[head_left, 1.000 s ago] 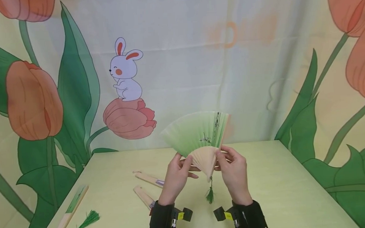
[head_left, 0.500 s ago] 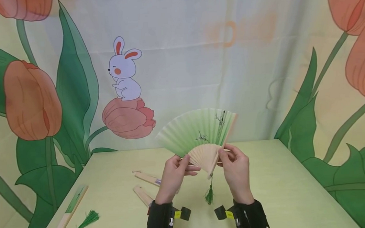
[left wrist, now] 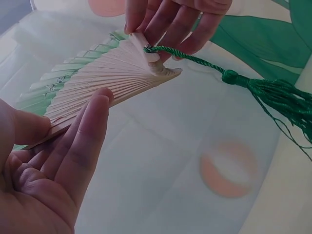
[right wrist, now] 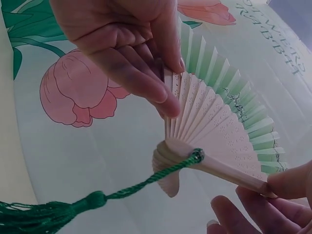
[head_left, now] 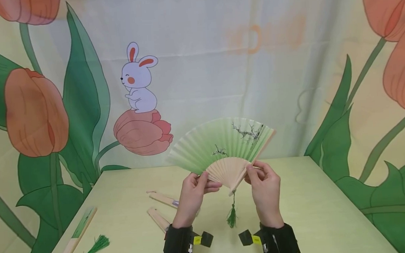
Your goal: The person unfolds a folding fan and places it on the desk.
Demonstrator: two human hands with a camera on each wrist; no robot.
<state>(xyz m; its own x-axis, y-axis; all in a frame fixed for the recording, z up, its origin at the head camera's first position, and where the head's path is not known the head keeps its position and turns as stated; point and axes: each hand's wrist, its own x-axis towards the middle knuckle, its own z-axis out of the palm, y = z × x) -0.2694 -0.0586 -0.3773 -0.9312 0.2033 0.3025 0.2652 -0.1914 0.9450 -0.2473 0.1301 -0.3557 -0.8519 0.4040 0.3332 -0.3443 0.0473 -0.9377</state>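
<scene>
Between both hands a folding fan (head_left: 217,141) is spread wide, its pale wooden ribs fanning from a pivot at the bottom. Its green pleated leaf bears dark branch drawings. My left hand (head_left: 191,196) pinches the left outer rib with thumb and fingers. The right outer rib is held between thumb and fingers of my right hand (head_left: 267,192). From the pivot end hangs a green tassel (head_left: 231,216), which also shows near the camera in the left wrist view (left wrist: 278,95). Pierced patterns dot the ribs (right wrist: 214,126) in the right wrist view.
A closed fan (head_left: 74,238) with its own green tassel (head_left: 98,244) lies by the table's left edge. Left of my left forearm lie two more closed fans, one farther back (head_left: 162,198) and one nearer (head_left: 157,218), partly hidden. A printed curtain (head_left: 213,64) stands behind the table.
The fan has spread wider. My right hand has moved slightly to the right with its outer rib, uncovering more of the branch drawing. My left hand has hardly moved.
</scene>
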